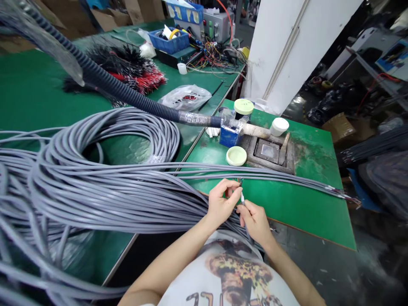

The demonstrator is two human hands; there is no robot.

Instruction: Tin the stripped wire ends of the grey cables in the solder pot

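Observation:
My left hand (224, 199) pinches thin coloured wires (239, 182) that fan out of a grey cable's stripped end. Just below, my right hand (254, 219) is closed around the same grey cable (242, 202), near a short white section. Both hands are close together in front of my body, over the near edge of the green table. A thick bundle of grey cables (127, 199) runs from the left toward my lap. Behind my hands, several cables (270, 173) lie across the table, their ends (346, 194) showing bare wires at the right.
A solder pot (267, 151) is set in the table beneath a taped corrugated hose (134, 95). Around it stand a blue box (230, 135), an open pale tub (236, 156) and a white-lidded tub (279, 126). A plastic bag (186, 97) and black-red wires (127, 70) lie farther back.

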